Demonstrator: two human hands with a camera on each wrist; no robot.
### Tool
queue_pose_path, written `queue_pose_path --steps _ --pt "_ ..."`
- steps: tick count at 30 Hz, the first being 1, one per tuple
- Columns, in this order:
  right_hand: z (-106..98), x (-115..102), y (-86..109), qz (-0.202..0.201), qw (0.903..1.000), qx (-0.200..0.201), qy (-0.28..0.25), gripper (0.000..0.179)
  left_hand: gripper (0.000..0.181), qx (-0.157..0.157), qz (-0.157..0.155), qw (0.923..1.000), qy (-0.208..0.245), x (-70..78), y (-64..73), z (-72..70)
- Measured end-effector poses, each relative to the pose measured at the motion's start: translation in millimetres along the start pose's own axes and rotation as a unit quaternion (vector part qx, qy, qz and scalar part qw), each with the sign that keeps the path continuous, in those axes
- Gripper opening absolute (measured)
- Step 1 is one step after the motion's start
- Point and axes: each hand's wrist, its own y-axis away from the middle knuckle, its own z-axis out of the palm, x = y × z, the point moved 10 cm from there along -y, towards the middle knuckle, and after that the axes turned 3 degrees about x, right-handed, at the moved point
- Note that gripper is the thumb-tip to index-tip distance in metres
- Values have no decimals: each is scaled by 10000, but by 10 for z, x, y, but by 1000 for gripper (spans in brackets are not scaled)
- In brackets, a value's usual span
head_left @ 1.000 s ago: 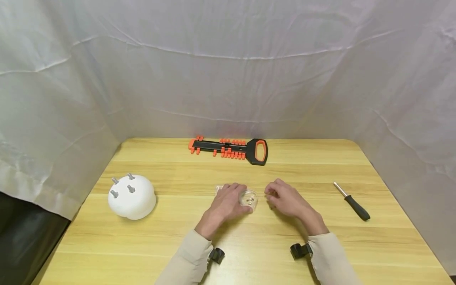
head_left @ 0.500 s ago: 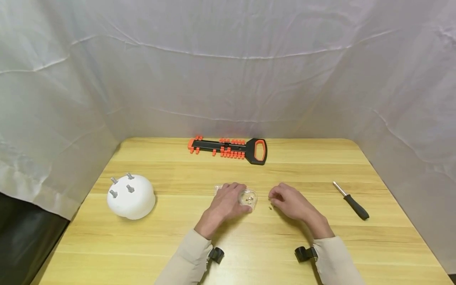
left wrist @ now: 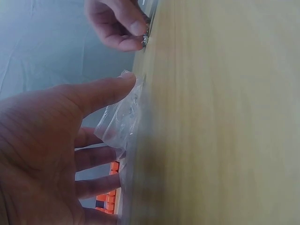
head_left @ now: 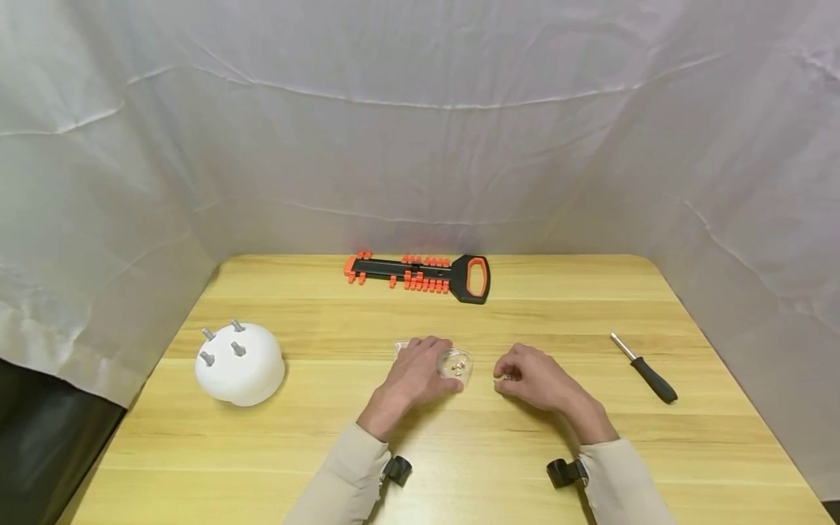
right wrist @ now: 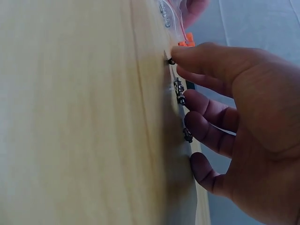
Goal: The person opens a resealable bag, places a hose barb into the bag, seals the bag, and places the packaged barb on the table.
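Note:
My left hand (head_left: pixel 416 372) holds a clear plastic bag (left wrist: pixel 117 122) between thumb and fingers, low over the table, its mouth facing right. Inside the bag lie several small metal screws (head_left: pixel 459 370). To the right, my right hand (head_left: pixel 534 377) rests at the tabletop with its fingers loosely bent. A gap shows between thumb and forefinger. In the right wrist view, several loose dark screws (right wrist: pixel 180 93) lie on the wood along the fingertips, and one small screw (right wrist: pixel 171 61) sits right at the thumb tip (right wrist: pixel 180 52).
A black-handled screwdriver (head_left: pixel 646 372) lies at the right. At the back is a black bar with orange clips and a looped handle (head_left: pixel 459 277). A white rounded body with several grey pegs (head_left: pixel 243 375) stands at the left. Pale curtains (head_left: pixel 420 146) enclose the wooden table (head_left: pixel 328 467).
My right hand has drawn a little to the right, away from the bag, and its thumb and forefinger have spread apart around the loose screws. The left hand stays with the bag.

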Motion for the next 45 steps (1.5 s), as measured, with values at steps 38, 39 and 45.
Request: queue_pose_path --steps 38,39,45 --pt "113 -269 -224 -124 9999 70 -86 6 72 53 24 10000 -16 -2 37 19" --pt "123 -288 -235 -140 9998 69 -88 6 72 55 31 10000 -32 -1 38 22" --pt "168 -384 -310 -203 9998 77 -10 5 73 19 24 9999 -124 -1 18 10"
